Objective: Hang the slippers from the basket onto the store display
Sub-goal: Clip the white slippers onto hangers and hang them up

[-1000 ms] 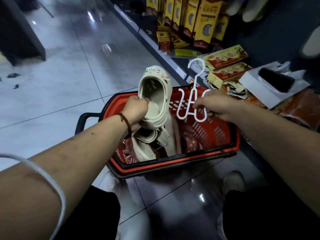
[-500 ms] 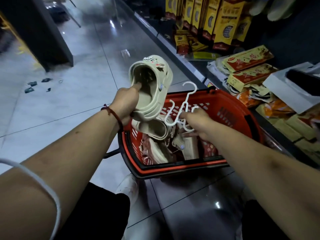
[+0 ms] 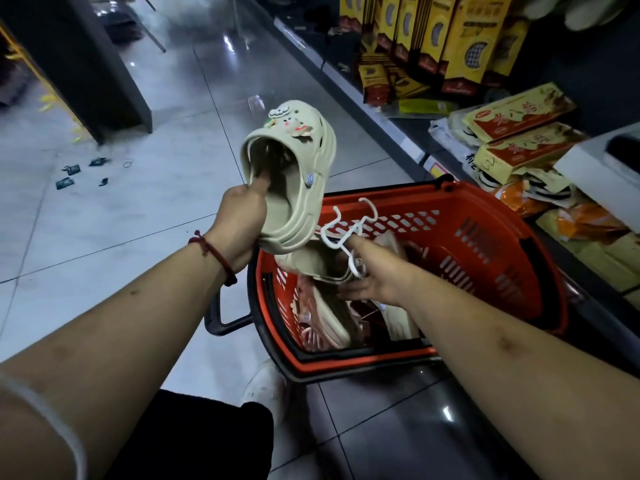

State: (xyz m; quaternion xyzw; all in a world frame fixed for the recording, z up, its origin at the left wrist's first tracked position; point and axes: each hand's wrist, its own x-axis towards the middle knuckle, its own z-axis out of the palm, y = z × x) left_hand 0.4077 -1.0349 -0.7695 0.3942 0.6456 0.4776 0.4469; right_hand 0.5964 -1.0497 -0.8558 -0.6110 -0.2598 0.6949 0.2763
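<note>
Gripping the beige slipper (image 3: 294, 174) by its heel end, the left hand (image 3: 240, 220) has its thumb tucked inside the opening and its fingers wrapped under the sole. It now holds the shoe higher and further left than a second ago, clear of the red basket (image 3: 491, 237). The right hand (image 3: 379, 277), fingers curled round the white hanger (image 3: 341, 233), has dropped from above the basket's far rim down into it, and its fingertips reach the second slipper (image 3: 311, 263) lying among the others. That suggests the pair is being gathered for the hanger, with hanging not yet begun. Both forearms stretch forward; the left wrist is cocked upward and the right one angles down and left. Boxes (image 3: 519, 112) fill the shelf at far right.
</note>
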